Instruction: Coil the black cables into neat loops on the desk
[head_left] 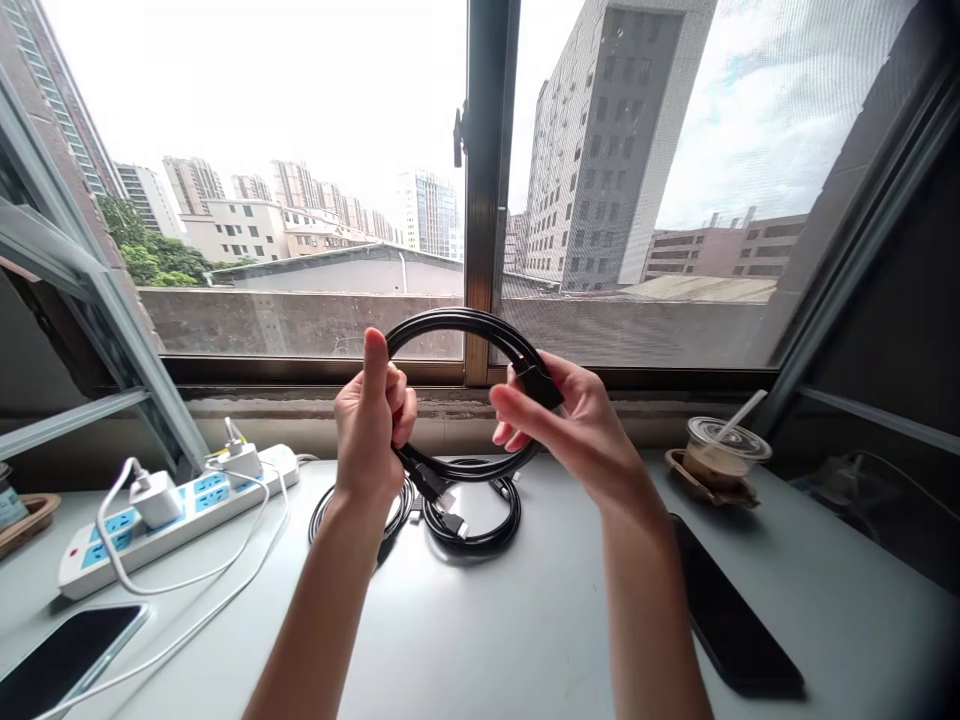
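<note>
Held up above the table is a coiled black cable [457, 318], its loop upright between my two hands. My left hand [371, 425] is closed around the left side of the coil, thumb pointing up. A black plug [429, 480] with a metal tip hangs just below that hand. My right hand [574, 415] grips the coil's right side at a thick black plug end [538, 385], thumb in front and fingers behind. On the table behind and below lie another coiled black cable [510, 525] and a further coil [321, 515], partly hidden by my left wrist.
A white power strip [180, 530] with white chargers and cords lies at left, beside a phone [71, 655]. At right are a lidded drink cup with a straw [724, 450] and a long black object [735, 620]. A window sill [435, 400] bounds the white table.
</note>
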